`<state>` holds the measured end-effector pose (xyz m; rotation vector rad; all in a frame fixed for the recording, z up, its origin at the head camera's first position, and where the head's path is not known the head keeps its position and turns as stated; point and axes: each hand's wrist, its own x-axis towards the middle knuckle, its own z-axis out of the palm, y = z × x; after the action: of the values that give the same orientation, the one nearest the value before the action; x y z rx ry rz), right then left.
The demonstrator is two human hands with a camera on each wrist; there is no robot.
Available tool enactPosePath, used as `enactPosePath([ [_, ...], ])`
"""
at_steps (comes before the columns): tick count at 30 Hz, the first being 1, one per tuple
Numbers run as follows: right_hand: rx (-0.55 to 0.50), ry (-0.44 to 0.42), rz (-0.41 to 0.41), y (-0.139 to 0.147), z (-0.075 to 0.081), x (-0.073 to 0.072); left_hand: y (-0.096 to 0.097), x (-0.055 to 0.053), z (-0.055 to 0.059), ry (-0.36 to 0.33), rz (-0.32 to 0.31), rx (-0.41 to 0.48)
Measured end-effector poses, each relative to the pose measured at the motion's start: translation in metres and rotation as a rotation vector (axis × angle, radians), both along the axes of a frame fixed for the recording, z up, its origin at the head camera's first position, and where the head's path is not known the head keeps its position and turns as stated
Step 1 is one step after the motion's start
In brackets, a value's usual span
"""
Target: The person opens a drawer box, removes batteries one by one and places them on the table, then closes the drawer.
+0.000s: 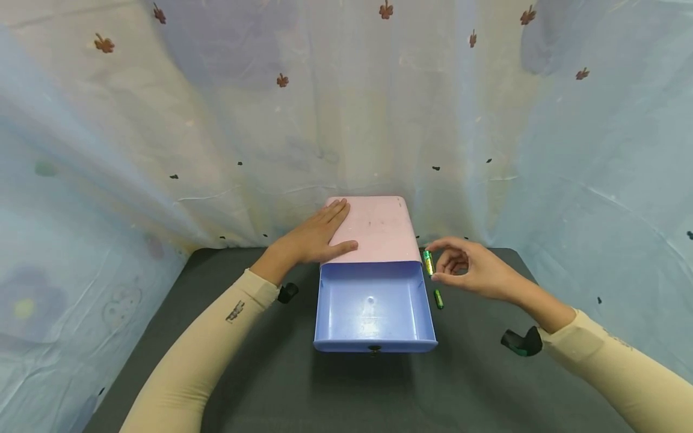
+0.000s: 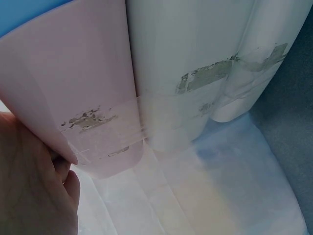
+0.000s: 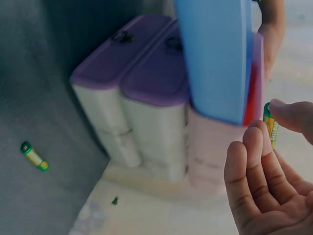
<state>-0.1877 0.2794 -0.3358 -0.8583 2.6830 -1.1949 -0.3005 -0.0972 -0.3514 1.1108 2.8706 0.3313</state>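
My left hand rests with straight fingers on the pink top of a small drawer cabinet. In the left wrist view, the hand lies along the edge of the pink section. From the cabinet's top level, a blue drawer is pulled out toward me. To the right of the cabinet, my right hand pinches a green battery between thumb and fingertips; the battery is partly covered in the right wrist view. Another green battery lies on the table beside the drawer.
Two lower drawers with purple fronts and dark knobs are closed below the blue one. A dark cloth covers the table. Behind hangs a pale patterned curtain, close to the cabinet's back.
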Motion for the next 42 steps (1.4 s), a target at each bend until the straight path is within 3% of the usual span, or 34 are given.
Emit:
enactPosePath([
  [22, 0.014, -0.057, -0.004, 0.048, -0.043, -0.025, 0.000, 0.000, 0.000, 0.012, 0.000, 0.005],
  [30, 0.014, -0.067, 0.003, 0.060, -0.066, -0.033, -0.001, 0.000, 0.001, 0.005, -0.005, 0.010],
  [42, 0.023, -0.155, -0.011, 0.075, -0.099, -0.043, -0.002, 0.000, 0.000, 0.004, -0.003, 0.010],
])
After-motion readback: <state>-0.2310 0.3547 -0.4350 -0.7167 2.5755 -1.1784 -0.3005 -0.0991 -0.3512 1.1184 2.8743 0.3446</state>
